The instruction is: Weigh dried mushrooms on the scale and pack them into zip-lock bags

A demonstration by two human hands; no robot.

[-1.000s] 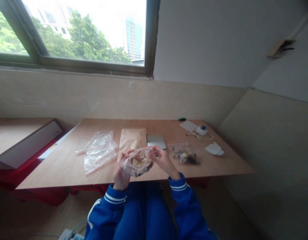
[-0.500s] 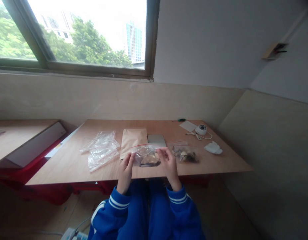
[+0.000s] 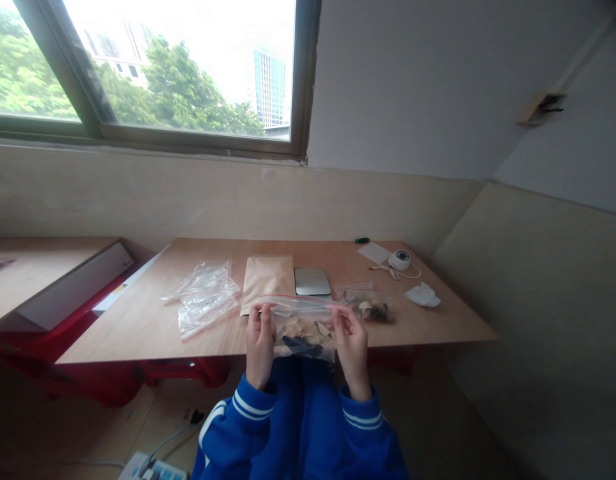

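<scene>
"Lower than a moment ago in the head view: that clear, red-edged plastic bag (image 3: 306,327) of pale and dark pieces (image 3: 305,335)."

"Where?"

"At the near edge of the brown wooden bench (image 3: 138,333)."

"Held how?"

"Left hand (image 3: 260,347), right hand (image 3: 353,345): each grip pinches one top end."

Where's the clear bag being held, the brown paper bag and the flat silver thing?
Clear bag (image 3: 305,331), head view: its filled middle.
Brown paper bag (image 3: 268,279), head view: its upper face.
Flat silver thing (image 3: 312,281), head view: its top.
</scene>
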